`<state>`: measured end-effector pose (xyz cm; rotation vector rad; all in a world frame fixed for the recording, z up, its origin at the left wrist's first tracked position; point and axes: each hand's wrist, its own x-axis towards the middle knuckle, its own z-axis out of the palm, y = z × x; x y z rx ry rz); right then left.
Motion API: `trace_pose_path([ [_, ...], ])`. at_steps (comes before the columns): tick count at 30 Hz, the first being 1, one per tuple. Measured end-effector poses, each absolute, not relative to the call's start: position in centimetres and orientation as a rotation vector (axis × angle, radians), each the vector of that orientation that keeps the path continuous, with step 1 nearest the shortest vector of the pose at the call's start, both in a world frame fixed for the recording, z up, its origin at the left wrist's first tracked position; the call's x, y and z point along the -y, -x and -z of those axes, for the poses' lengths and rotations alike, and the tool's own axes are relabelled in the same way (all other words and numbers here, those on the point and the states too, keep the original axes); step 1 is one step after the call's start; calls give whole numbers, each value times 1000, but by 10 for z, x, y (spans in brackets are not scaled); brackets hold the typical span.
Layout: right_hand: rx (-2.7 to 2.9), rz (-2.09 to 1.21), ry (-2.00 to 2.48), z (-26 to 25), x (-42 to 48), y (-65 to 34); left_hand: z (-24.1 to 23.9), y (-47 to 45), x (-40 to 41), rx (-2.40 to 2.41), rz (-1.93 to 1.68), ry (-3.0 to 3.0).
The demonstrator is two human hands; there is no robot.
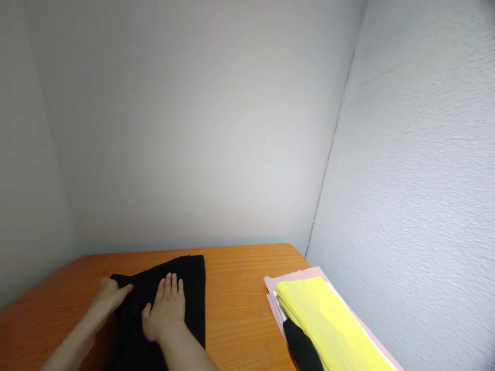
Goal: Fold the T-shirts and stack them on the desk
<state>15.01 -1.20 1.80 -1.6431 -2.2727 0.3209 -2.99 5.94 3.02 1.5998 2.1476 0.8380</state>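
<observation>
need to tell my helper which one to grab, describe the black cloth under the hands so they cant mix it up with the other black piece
On the orange wooden table, look at the left half, away from the stack of folded fabrics by the right wall. The black cloth lies flat there alone, with the left hand and right hand pressed on it. The other black piece is tucked under a yellow sheet.

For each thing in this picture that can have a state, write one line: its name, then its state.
black cloth: lying flat on the table, partly folded, both hands on it.
left hand: open, resting at the cloth's left edge.
right hand: open, palm pressed flat.
yellow cloth: folded, topmost on the stack.
pink cloth: folded, lowest visible layer.
</observation>
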Motion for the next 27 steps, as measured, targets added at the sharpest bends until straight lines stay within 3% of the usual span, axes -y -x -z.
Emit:
trace_pose_path([
  [9,2520,-164,1675,-24,8,-155,-60,-57,-60,-1885,-678,-1865],
  [15,2407,-375,1778,-50,40,-179,-64,-40,-68,-1602,-677,-1755],
  [23,2478,-444,1656,-36,96,-188,-28,-29,-47,-1280,-699,-2112],
  [27,2571,-398,1587,-35,118,-186,-7,-37,-34,-1377,-503,-2404],
])
